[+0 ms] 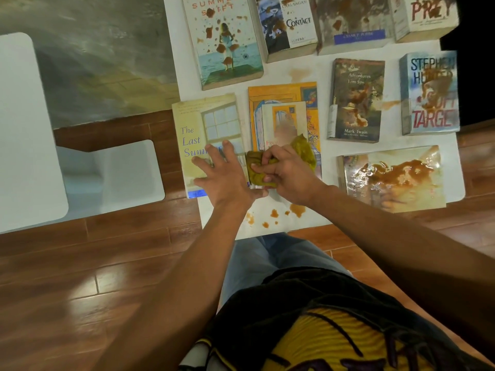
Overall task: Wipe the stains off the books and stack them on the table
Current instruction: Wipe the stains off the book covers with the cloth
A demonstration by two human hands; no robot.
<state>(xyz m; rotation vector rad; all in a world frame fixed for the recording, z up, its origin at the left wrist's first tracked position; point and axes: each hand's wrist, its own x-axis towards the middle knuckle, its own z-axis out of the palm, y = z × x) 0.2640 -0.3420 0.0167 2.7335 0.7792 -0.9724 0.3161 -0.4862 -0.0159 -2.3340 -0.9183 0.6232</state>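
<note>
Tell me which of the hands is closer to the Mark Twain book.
Right. The right hand, gripping the cloth, sits down-left of the Mark Twain book; the left hand lies farther left, flat on the Last Summer book.

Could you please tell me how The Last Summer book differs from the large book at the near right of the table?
The Last Summer book looks clean; the large book carries a glossy brown spill. The first stands upright under the left hand; the second lies sideways, untouched. Both lie flat on the white table.
</note>
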